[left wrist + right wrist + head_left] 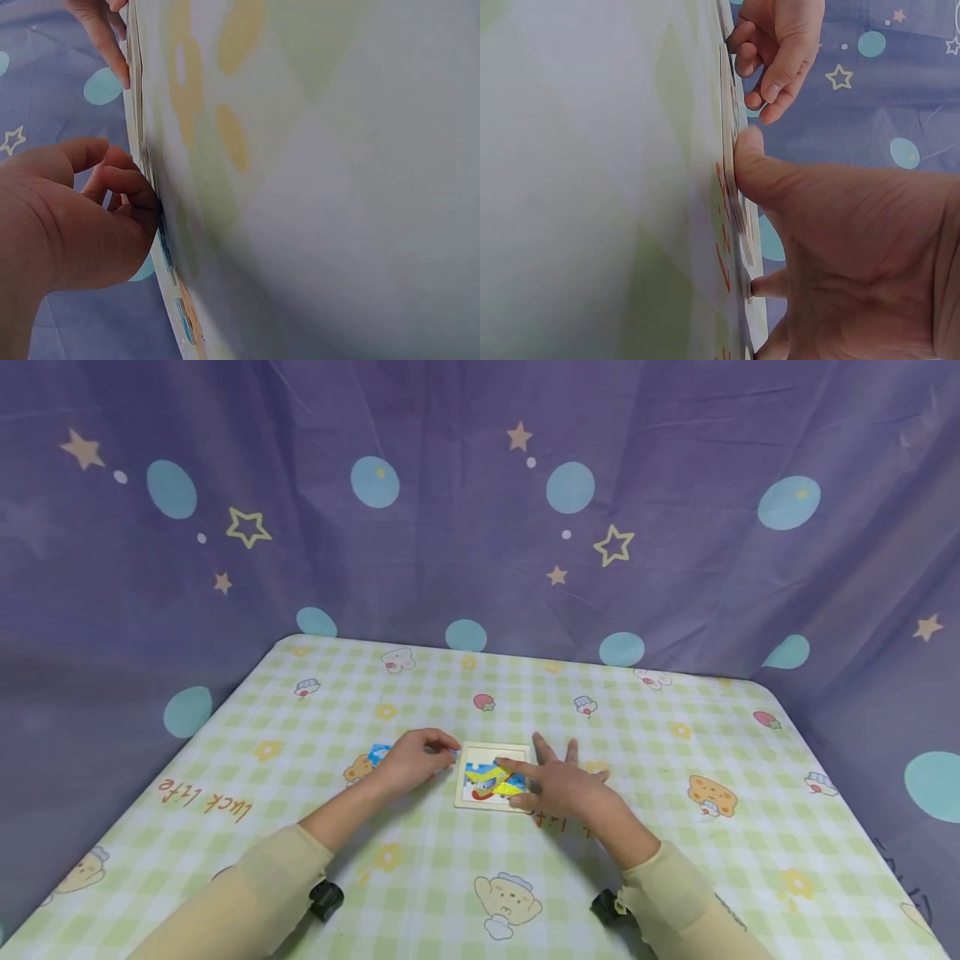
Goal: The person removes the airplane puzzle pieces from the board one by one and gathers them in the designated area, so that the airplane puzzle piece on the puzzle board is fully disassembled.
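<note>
A small square puzzle tray point(495, 806) with a pale rim lies on the table. Inside it, fitted pieces form a yellow, blue and red picture point(491, 782); its upper strip shows bare board. My right hand point(566, 785) spreads over the tray's right side, index fingertip on the picture and thumb on the lower right rim. Just left of the tray, my left hand point(411, 764) pinches a small blue puzzle piece point(452, 751) between thumb and fingertip, mostly hidden by the fingers. Another blue puzzle piece point(378, 754) lies beside the left hand, partly covered.
The table wears a green-and-white checked cloth point(420, 885) with printed cartoons. A purple curtain point(465, 527) with stars and balloons hangs behind it. In the left wrist view, blue pieces point(184, 321) lie flat on the cloth below the hand.
</note>
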The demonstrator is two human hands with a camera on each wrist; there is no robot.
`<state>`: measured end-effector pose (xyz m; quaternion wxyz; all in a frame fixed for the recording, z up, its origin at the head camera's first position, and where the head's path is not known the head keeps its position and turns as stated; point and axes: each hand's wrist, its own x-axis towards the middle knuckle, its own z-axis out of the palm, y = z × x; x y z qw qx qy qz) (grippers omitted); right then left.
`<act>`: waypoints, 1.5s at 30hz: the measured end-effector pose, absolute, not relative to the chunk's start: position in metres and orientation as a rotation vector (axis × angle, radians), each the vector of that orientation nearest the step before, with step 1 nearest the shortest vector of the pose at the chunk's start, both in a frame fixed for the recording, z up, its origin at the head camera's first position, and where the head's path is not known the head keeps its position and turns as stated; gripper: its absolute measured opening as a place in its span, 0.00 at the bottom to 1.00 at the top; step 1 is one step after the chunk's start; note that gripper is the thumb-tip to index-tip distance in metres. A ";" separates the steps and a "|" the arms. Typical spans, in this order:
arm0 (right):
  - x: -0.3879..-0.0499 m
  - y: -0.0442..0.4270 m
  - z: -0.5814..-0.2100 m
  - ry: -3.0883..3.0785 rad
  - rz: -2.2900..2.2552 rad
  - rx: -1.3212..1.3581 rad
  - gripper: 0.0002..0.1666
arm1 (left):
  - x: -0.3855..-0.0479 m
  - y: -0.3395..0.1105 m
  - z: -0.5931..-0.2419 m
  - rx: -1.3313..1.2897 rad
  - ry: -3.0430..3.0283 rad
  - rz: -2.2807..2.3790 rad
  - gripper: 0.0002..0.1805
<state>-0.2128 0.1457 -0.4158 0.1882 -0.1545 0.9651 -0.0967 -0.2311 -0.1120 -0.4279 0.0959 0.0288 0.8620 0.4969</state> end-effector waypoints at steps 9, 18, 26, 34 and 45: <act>-0.213 0.147 -0.416 2.700 -0.304 -0.449 0.42 | -0.227 -0.110 -0.426 0.113 2.543 1.447 0.09; -0.212 0.146 -0.416 2.689 -0.266 -0.447 0.41 | -0.228 -0.108 -0.430 0.229 2.473 1.405 0.09; -0.210 0.145 -0.415 2.676 -0.251 -0.442 0.40 | -0.226 -0.108 -0.428 0.218 2.428 1.415 0.11; -0.209 0.144 -0.414 2.667 -0.234 -0.435 0.40 | -0.224 -0.107 -0.428 0.228 2.411 1.423 0.13; -0.208 0.143 -0.414 2.676 -0.231 -0.433 0.39 | -0.225 -0.104 -0.429 0.264 2.501 1.339 0.15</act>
